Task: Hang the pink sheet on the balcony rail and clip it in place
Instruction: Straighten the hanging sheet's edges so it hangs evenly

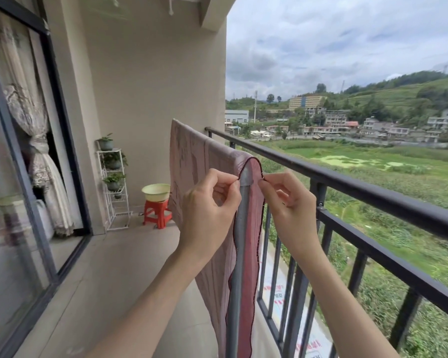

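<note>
Both hands, left hand [210, 202] and right hand [286, 200], pinch the pink sheet [192, 177]'s near hem astride the grey pole [243, 200] running far-left.

pink woven cloth sheet [192, 161]: matt, dark stitched hem. grey metal pole [239, 228]: dull, smooth. black metal balcony rail [373, 192]: painted, satin. red plastic stool [157, 211]: glossy. pale plastic basin [155, 192]: smooth.

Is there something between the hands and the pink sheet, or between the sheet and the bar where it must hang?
Nothing visible. The left hand and right hand already pinch the dark-trimmed edge of the pink sheet, which is already draped over the grey bar beside the black balcony rail. No clip is visible.
</note>
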`<state>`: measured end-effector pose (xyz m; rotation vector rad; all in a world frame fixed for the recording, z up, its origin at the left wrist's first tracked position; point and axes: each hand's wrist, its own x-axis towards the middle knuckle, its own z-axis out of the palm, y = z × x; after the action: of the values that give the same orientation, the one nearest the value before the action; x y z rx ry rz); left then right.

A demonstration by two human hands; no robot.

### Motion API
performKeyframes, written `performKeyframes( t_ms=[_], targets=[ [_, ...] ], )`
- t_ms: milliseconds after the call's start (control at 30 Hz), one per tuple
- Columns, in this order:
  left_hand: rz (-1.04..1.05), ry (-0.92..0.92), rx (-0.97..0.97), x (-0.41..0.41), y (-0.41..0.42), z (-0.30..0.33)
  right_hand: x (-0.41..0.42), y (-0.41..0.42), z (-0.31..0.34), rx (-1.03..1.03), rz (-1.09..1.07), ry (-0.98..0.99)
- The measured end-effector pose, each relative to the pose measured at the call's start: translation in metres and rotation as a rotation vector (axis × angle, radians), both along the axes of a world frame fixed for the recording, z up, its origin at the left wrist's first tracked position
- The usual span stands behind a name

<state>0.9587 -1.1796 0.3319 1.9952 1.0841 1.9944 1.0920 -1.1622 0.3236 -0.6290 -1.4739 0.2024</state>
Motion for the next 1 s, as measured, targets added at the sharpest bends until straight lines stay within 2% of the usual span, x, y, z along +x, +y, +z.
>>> performKeyframes(
  t_ms=[100,233,467,733,900,1000],
  targets=[
    [-0.048,-0.048,0.003,0.002,-0.001,0.001,-0.002,-0.003,0.0,0.036,0.007,0.02],
    [-0.079,0.03,0.019,0.008,-0.001,0.005,-0.005,-0.003,0.003,0.041,0.021,-0.021],
    [-0.089,0.015,0.07,0.009,-0.003,-0.017,-0.003,-0.002,-0.025,-0.093,0.062,-0.096],
    [-0.005,-0.026,-0.073,0.012,0.002,-0.06,-0.002,-0.004,-0.065,-0.144,0.038,-0.165],
    [-0.057,0.116,-0.123,-0.001,-0.005,-0.079,-0.007,-0.015,-0.116,-0.14,-0.099,-0.25],
    [-0.159,0.233,-0.266,-0.019,-0.012,-0.109,-0.011,-0.028,-0.149,-0.237,-0.057,-0.434]
  ],
)
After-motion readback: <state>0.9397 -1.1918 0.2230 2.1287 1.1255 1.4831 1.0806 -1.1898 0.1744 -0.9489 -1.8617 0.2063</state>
